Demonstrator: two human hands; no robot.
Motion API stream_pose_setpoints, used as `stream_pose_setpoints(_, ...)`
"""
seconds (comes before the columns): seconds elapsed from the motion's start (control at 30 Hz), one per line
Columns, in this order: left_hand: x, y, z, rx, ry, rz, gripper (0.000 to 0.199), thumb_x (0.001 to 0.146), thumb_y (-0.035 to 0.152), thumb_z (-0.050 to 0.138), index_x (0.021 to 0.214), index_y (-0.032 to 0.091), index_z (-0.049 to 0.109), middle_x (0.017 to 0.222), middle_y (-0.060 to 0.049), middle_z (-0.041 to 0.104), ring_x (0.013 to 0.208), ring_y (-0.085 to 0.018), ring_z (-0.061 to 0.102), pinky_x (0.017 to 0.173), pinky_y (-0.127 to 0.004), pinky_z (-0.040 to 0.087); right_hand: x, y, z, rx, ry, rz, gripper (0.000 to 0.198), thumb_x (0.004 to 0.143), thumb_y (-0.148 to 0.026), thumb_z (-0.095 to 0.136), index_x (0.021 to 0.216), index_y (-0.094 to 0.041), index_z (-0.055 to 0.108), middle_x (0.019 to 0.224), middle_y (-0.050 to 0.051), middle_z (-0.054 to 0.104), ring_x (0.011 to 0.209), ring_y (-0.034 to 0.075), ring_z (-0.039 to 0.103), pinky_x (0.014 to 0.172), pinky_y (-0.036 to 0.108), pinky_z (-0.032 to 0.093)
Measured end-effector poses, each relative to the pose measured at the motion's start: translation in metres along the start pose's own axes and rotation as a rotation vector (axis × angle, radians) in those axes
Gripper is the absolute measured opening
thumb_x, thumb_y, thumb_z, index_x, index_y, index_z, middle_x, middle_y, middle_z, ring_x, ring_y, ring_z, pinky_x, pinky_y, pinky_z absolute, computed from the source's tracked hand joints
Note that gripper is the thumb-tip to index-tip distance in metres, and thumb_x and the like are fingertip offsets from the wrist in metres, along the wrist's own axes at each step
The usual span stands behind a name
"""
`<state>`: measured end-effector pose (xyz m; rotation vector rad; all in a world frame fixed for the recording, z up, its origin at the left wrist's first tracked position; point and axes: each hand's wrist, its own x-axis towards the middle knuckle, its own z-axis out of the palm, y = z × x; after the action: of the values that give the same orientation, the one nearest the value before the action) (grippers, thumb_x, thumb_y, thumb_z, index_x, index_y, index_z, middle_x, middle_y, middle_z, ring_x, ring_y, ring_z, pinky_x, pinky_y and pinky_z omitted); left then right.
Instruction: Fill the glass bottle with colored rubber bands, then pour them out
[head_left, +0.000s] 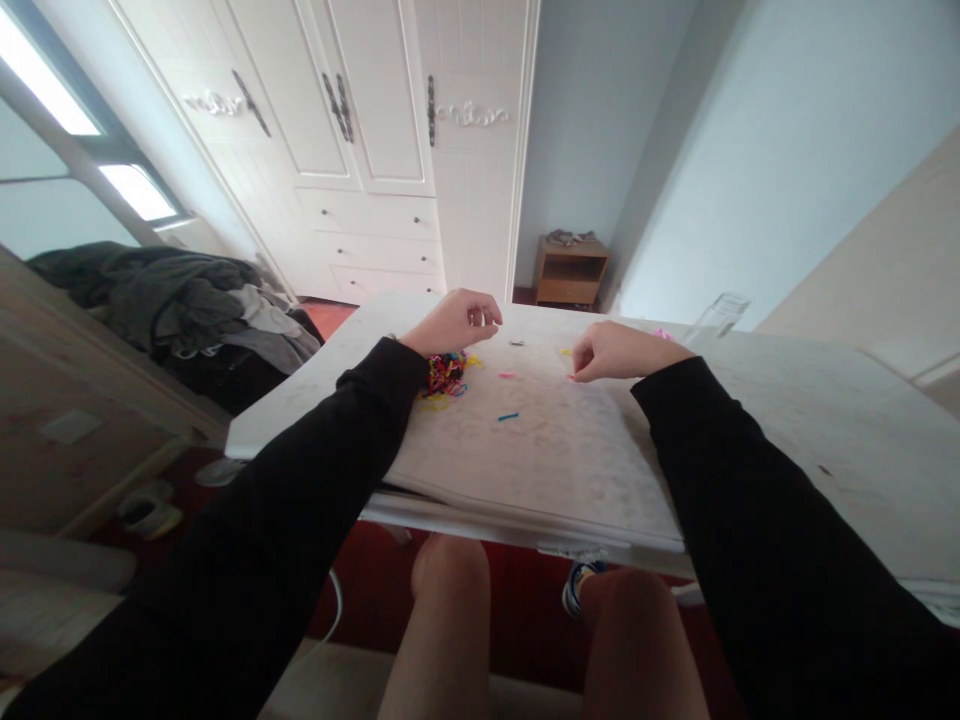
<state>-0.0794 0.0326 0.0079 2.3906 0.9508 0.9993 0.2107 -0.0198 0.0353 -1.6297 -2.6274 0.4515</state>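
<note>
My left hand [459,318] hovers above the table, just beyond a pile of small coloured rubber bands [448,375]. Its fingers are curled, with thumb and forefinger brought close together; anything between them is too small to see. At the right, my right hand [619,350] is pinched low over the tabletop, with a bit of pink band [571,378] showing at its fingertips. Between the hands lie a pink piece [507,374], a blue strip [508,416] and a small metallic item [517,343]. A yellow band [565,352] rests beside my right hand.
The white table [525,480] has a sheet-like cover with a front edge above my knees. A clear glass jar [716,318] lies tilted behind my right wrist, near something pink [661,335]. Beyond stand a white wardrobe [375,150], a wooden nightstand [571,270] and heaped clothes [172,310].
</note>
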Motion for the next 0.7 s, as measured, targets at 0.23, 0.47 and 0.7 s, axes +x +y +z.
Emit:
stream_pose_setpoints(0.23, 0.0005, -0.0007, -0.0006, 0.024, -0.028, -0.01, 0.008, 0.076, 0.014, 0.069, 0.081, 0.015, 0.074, 0.063, 0.0, 0.063, 0.06, -0.01, 0.054, 0.061, -0.025, 0.042, -0.0004, 0.0011, 0.0002, 0.004, -0.033, -0.017, 0.004, 0.074, -0.024, 0.08, 0.074, -0.02, 0.078, 0.07, 0.001, 0.073, 0.068, 0.018, 0.064, 0.063, 0.032, 0.043)
stream_pose_setpoints(0.47, -0.0001, 0.0008, -0.001, 0.008, -0.051, -0.013, 0.011, 0.073, 0.013, 0.068, 0.081, 0.014, 0.075, 0.062, 0.0, 0.062, 0.059, -0.01, 0.053, 0.058, -0.024, 0.041, 0.0001, -0.0022, 0.0022, -0.003, -0.11, 0.037, 0.012, 0.074, -0.013, 0.072, 0.066, -0.021, 0.075, 0.063, 0.0, 0.071, 0.064, 0.018, 0.063, 0.062, 0.033, 0.041)
stream_pose_setpoints(0.7, 0.0001, -0.0026, -0.0018, 0.035, -0.042, -0.035, 0.011, 0.073, 0.015, 0.069, 0.081, 0.014, 0.077, 0.06, 0.0, 0.062, 0.058, -0.01, 0.053, 0.058, -0.024, 0.041, -0.0036, -0.006, 0.0007, 0.007, -0.106, 0.066, 0.013, 0.075, -0.012, 0.073, 0.065, -0.022, 0.073, 0.065, 0.0, 0.072, 0.068, 0.02, 0.065, 0.064, 0.033, 0.042)
